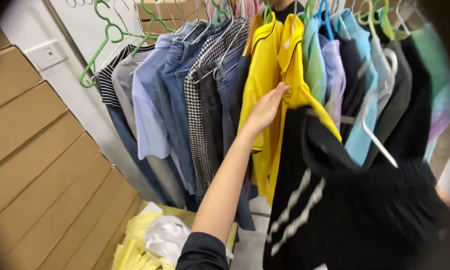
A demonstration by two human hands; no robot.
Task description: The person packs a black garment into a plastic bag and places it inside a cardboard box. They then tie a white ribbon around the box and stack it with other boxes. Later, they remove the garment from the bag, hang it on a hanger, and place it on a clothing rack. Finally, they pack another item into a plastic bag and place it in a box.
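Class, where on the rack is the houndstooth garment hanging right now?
In the head view, the houndstooth garment hangs left of centre on the rack, between blue jeans and dark jeans, left of the yellow shirts.

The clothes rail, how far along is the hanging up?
Done: the rail already carries many hung garments, among them denim pieces and yellow shirts. In hand: the left hand parts the yellow shirts, while a black garment on a white hanger is held up close to the camera; the right hand is hidden. Left: that black garment is not yet on the rail.
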